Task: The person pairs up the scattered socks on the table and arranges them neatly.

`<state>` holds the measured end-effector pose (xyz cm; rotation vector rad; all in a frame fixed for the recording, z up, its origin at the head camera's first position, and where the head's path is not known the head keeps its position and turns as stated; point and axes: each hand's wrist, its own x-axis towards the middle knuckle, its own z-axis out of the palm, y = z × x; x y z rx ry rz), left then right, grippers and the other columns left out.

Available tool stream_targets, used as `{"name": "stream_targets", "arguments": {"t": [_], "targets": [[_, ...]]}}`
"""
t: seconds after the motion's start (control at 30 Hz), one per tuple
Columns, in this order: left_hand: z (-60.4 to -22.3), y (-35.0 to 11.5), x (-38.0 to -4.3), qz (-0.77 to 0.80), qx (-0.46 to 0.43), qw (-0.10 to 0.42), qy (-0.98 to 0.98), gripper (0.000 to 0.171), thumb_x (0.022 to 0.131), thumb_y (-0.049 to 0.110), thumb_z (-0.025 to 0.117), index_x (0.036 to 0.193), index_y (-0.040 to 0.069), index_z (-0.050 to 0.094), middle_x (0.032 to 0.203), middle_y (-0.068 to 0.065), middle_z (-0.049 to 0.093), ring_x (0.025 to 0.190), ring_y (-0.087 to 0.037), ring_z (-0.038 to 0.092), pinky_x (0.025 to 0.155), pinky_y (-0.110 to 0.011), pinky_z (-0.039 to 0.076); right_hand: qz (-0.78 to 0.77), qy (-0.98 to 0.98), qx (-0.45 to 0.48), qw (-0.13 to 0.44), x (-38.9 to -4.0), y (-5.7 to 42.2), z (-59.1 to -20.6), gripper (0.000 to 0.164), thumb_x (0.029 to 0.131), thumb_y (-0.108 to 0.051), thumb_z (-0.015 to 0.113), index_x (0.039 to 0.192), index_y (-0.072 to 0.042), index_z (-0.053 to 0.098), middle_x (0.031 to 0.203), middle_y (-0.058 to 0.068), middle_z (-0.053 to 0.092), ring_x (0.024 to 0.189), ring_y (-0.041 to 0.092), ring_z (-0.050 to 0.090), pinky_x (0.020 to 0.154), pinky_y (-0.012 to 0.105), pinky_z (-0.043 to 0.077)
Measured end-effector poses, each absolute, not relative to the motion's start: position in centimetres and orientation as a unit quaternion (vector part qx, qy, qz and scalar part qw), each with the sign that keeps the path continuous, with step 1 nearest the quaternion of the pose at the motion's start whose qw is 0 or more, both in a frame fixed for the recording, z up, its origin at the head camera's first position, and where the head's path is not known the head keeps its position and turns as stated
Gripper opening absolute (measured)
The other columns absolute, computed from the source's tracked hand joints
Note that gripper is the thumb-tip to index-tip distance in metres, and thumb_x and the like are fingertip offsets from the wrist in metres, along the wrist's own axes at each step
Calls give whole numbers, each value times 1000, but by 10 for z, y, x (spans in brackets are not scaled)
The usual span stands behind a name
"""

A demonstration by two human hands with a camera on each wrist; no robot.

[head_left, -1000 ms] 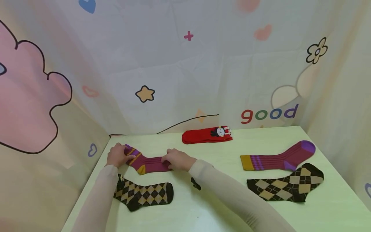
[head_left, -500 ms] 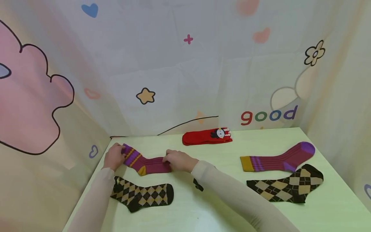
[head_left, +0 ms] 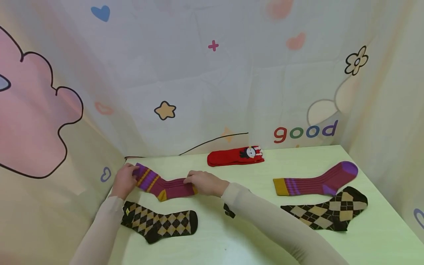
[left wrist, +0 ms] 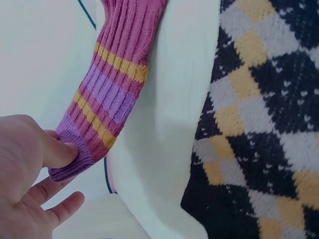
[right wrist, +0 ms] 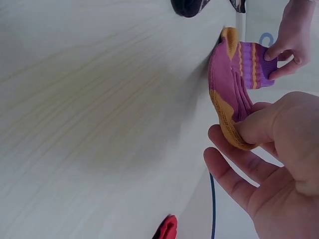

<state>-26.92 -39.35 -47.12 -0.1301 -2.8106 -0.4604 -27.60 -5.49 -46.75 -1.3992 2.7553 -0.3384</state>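
A magenta ribbed sock (head_left: 175,187) with a mustard heel and toe and a purple cuff stretches between my two hands at the table's left side. My left hand (head_left: 125,180) pinches its purple cuff (left wrist: 75,149) between thumb and fingers. With thumb and forefinger my right hand (head_left: 206,183) grips the mustard toe end (right wrist: 229,119). In the right wrist view the sock looks folded lengthwise and raised at the toe. Just in front of it lies a black, tan and grey argyle sock (head_left: 162,222), apart from both hands.
At the right lie another magenta sock (head_left: 314,184) with a mustard cuff and another argyle sock (head_left: 331,211). A red sock (head_left: 228,157) with a cartoon figure rests at the back edge. Patterned curtain (head_left: 185,73) encloses the pale table (head_left: 245,235) behind and at the sides.
My left hand has moved left and slightly toward me, drawing the cuff with it. The mustard toe now shows beside my right hand. The argyle sock's left end is more uncovered.
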Motion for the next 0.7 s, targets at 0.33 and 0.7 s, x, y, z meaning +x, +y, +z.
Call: {"name": "stream_targets", "arguments": {"t": [0.33,0.7], "targets": [[-457,-394,-258,-167,-62,182,-967,36,88,-12,64,123,-14,65,117,-31,60,101,-50,62,87,-59,53,-110,881,-460,8,-271,-44,-452,46,95,3,67,138,-15,67,130,3,63,116,17,63,94,23,53],[-442,-386,-247,-178,-86,213,-957,34,88,-12,64,122,-14,67,119,-33,61,104,-52,62,91,-63,51,-109,879,-465,2,-266,-28,-434,50,91,2,72,139,-14,66,133,4,62,115,18,62,87,23,56]]}}
